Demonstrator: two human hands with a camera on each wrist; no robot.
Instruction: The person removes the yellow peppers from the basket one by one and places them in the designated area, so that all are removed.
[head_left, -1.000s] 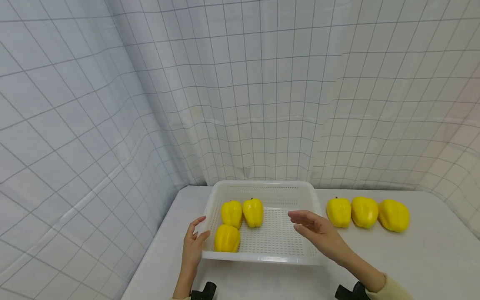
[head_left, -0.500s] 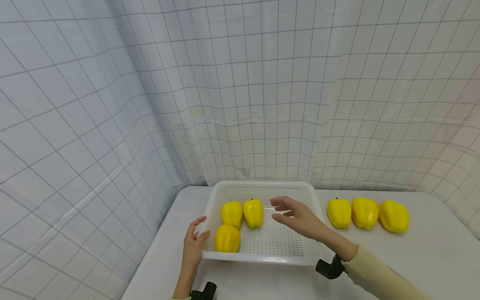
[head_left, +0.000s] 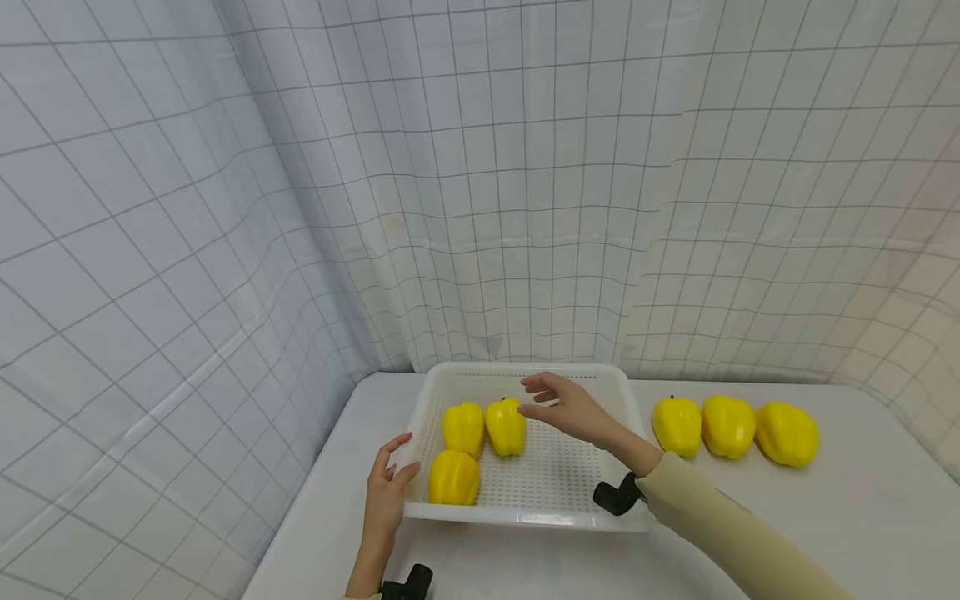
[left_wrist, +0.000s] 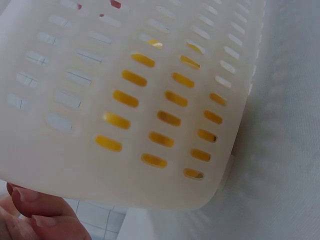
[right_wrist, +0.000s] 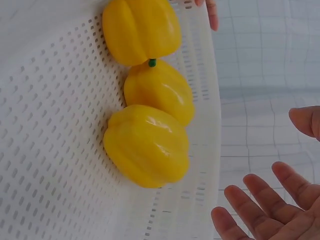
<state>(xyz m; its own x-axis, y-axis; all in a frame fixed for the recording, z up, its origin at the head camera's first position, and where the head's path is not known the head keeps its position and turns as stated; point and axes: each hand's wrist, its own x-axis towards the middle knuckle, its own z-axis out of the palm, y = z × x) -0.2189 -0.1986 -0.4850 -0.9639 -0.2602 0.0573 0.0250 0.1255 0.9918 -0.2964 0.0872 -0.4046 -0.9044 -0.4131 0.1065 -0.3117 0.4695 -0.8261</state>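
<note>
Right hand (head_left: 568,408): fingers (right_wrist: 270,200) spread and thumb standing apart from them, with nothing between; the hand is held above the rear part of a white perforated basket (head_left: 517,518). In the head view its thumb tip overlaps the edge of the rear right pepper (head_left: 507,429); the right wrist view shows the hand clear of the peppers.

Left hand (head_left: 385,498): thumb and fingers apart and bent, at the basket's left rim; whether they pinch the rim or only rest against it cannot be told.

Within the basket, on its left side, are three yellow peppers: the rear right pepper, the rear left pepper (head_left: 463,427) just beside it, and the front pepper (head_left: 453,479) close to the basket's front left corner. The left wrist view shows yellow through the slots of the basket wall.

Right of the basket, three more yellow peppers (head_left: 728,425) lie side by side in a row on the white table (head_left: 847,517). Behind and to the left hangs a white sheet (head_left: 517,208) with dark grid lines.
</note>
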